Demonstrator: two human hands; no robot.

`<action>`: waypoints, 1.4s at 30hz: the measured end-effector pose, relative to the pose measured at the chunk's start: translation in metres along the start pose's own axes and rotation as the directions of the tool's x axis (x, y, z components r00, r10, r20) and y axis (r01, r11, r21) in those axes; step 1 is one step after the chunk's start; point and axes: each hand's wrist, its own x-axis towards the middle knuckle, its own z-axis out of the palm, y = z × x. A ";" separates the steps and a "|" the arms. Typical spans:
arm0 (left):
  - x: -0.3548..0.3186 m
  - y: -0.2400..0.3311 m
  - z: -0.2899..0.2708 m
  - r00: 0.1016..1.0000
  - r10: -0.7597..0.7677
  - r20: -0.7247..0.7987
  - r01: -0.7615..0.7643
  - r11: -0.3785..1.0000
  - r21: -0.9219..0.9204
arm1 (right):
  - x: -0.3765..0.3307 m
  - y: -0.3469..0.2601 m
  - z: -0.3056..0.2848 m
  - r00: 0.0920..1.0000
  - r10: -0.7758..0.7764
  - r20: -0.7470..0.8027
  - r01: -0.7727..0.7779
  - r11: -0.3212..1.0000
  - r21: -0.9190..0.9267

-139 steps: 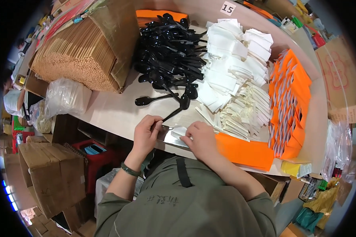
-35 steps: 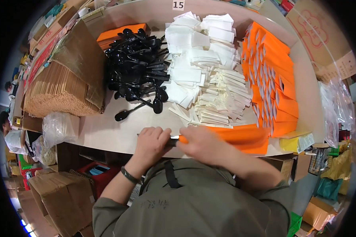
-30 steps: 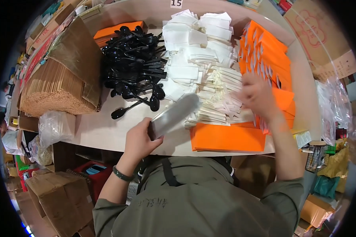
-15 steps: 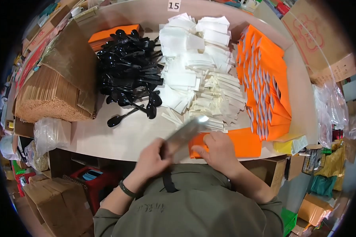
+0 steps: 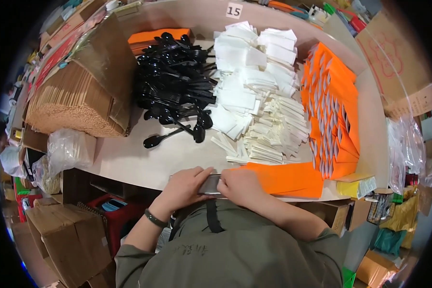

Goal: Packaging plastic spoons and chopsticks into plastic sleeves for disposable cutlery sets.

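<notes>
Both hands dropped back to bench (image 5: 144,161) edge | left hand (image 5: 186,186) and right hand (image 5: 240,185) curled, pinching silvery packet (image 5: 210,184) between them | packet beside orange sleeve (image 5: 293,178)

The person wears an olive-green top (image 5: 225,249) with sleeves pushed back from both hands, faint dark lettering across its front, and a black strap (image 5: 213,216) running down below the hands. A dark wristband (image 5: 154,219) circles the left wrist.
</notes>
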 end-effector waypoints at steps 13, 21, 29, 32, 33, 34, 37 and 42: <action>-0.029 -0.090 -0.017 0.747 -0.187 -0.637 0.263 0.964 0.025 | 0.079 0.030 -0.032 0.962 0.020 -0.273 -0.008 0.999 0.045; 0.033 -0.093 -0.025 0.817 -0.216 -0.534 0.274 0.961 0.031 | 0.120 0.051 -0.020 0.951 0.108 -0.291 -0.160 0.974 -0.162; -0.004 -0.076 -0.028 0.856 -0.304 -0.417 0.318 0.947 -0.039 | 0.034 0.001 -0.032 0.970 -0.235 0.054 0.228 0.967 0.117; -0.017 -0.062 -0.012 0.807 -0.326 -0.493 0.247 0.944 -0.220 | 0.022 -0.006 -0.008 0.907 -0.402 0.126 0.399 0.916 0.049; -0.022 -0.052 -0.009 0.788 -0.361 -0.498 0.247 0.927 -0.280 | 0.022 -0.005 -0.002 0.898 -0.423 0.123 0.426 0.905 0.001; -0.028 -0.048 -0.002 0.787 -0.367 -0.496 0.256 0.926 -0.278 | 0.022 -0.006 -0.001 0.896 -0.427 0.124 0.430 0.903 0.009; -0.041 -0.033 0.017 0.707 -0.453 -0.543 0.095 0.822 -0.562 | 0.020 -0.014 0.003 0.954 -0.283 0.101 0.272 0.956 0.110; -0.028 -0.022 0.021 0.791 -0.384 -0.477 0.056 0.821 -0.568 | 0.018 -0.019 0.013 0.954 -0.292 -0.061 0.293 0.956 0.009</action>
